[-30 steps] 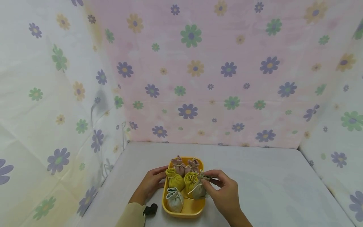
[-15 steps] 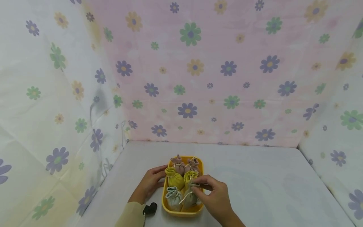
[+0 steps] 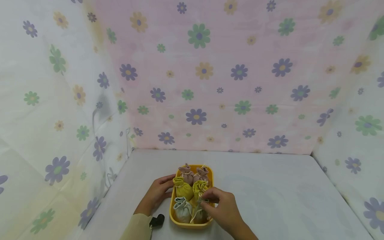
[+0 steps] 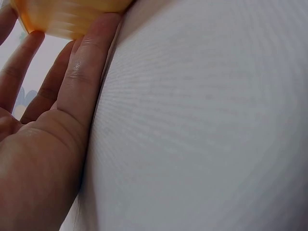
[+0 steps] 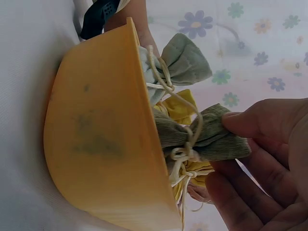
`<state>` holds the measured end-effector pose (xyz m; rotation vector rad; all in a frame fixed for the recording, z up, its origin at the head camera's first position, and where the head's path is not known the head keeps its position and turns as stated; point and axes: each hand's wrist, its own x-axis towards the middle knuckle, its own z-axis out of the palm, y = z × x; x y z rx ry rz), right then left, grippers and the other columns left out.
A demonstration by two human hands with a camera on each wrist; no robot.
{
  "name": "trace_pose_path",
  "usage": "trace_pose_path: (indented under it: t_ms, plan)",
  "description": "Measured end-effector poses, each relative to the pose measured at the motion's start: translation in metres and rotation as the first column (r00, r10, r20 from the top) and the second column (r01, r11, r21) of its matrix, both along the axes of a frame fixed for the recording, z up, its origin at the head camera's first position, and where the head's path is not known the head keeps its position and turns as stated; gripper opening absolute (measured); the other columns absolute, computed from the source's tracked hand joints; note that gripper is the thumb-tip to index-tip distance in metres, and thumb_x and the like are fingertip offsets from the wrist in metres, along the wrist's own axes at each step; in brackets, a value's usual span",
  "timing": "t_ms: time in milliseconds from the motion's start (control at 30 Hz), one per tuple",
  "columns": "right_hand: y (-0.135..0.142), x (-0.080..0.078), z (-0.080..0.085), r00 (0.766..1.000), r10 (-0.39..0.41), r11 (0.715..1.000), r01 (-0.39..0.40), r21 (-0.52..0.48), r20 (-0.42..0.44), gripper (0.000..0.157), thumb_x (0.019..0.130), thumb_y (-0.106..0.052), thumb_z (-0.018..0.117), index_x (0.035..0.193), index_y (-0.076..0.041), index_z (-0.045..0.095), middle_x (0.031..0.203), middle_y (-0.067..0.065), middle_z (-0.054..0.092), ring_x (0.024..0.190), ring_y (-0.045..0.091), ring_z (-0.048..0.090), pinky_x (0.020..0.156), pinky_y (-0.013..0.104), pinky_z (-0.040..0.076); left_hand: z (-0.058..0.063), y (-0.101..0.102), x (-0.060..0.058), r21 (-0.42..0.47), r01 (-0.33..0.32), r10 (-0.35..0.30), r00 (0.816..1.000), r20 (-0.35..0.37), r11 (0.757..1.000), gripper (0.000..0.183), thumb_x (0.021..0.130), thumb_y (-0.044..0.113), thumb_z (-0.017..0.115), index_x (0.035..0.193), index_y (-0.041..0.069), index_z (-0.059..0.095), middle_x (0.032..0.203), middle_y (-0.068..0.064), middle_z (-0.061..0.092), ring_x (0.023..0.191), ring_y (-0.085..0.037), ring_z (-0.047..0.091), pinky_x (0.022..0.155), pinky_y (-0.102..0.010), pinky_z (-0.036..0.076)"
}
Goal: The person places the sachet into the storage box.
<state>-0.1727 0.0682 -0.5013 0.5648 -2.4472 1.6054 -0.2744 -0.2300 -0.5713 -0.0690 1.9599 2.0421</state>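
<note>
My right hand [image 3: 224, 207] pinches the gathered top of an olive-green drawstring pouch [image 5: 219, 137] between thumb and fingers. The pouch's body sits in the front right of a yellow tray [image 3: 192, 226], partly hidden by its wall in the right wrist view. On the tray's left side rests my left hand [image 3: 156, 193], its fairly straight fingertips against the wall. Beside the olive pouch stands a pale blue-grey pouch [image 3: 182, 210]. Two yellow pouches, the left one [image 3: 183, 189] and the right one [image 3: 199, 187], fill the middle row. Two pinkish pouches, left [image 3: 186, 175] and right [image 3: 201, 174], are at the back.
A white table [image 3: 270, 193] lies under the tray. Flower-printed cloth [image 3: 168, 60] hangs behind it and on both sides. A dark heart-shaped piece [image 3: 157, 220] is by the left sleeve [image 3: 137, 227].
My right hand has brought the olive pouch left and down, from over the tray's right edge into the front right spot beside the blue-grey pouch. My left hand stays against the tray.
</note>
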Motion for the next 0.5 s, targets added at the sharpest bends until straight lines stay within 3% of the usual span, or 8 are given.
trace_pose_path:
  t_ms: [200,367,500]
  plan:
    - [0.001,0.000,0.000,1.000,0.011,0.999,-0.011,0.034,-0.003,0.017,0.086,-0.013,0.085,0.095,-0.021,0.073,0.091,-0.011,0.075,0.086,0.003,0.073,0.078,0.034,0.065,0.001,0.001,0.001,-0.012,0.000,-0.001,1.000,-0.002,1.000,0.062,0.096,0.039,0.074,0.149,0.012,0.057,0.149,-0.011,0.059,0.125,-0.022,0.065,0.093,-0.043,0.062]
    - [0.004,-0.002,0.001,1.000,0.027,0.997,-0.025,0.076,-0.014,0.016,0.087,-0.020,0.085,0.097,-0.024,0.074,0.094,-0.014,0.075,0.089,0.003,0.072,0.080,0.034,0.065,0.006,0.001,0.002,-0.012,-0.011,0.012,1.000,0.004,1.000,0.059,0.098,0.035,0.071,0.149,0.010,0.056,0.146,-0.012,0.061,0.123,-0.022,0.066,0.095,-0.043,0.062]
    - [0.017,-0.004,0.004,0.996,0.005,0.991,0.006,0.134,-0.085,0.023,0.086,-0.028,0.087,0.105,-0.025,0.073,0.104,-0.012,0.074,0.097,0.007,0.071,0.084,0.036,0.064,0.015,0.001,0.004,-0.110,-0.008,0.006,1.000,-0.017,0.994,0.053,0.099,0.031,0.068,0.146,0.009,0.058,0.144,-0.013,0.062,0.120,-0.024,0.068,0.093,-0.044,0.062]
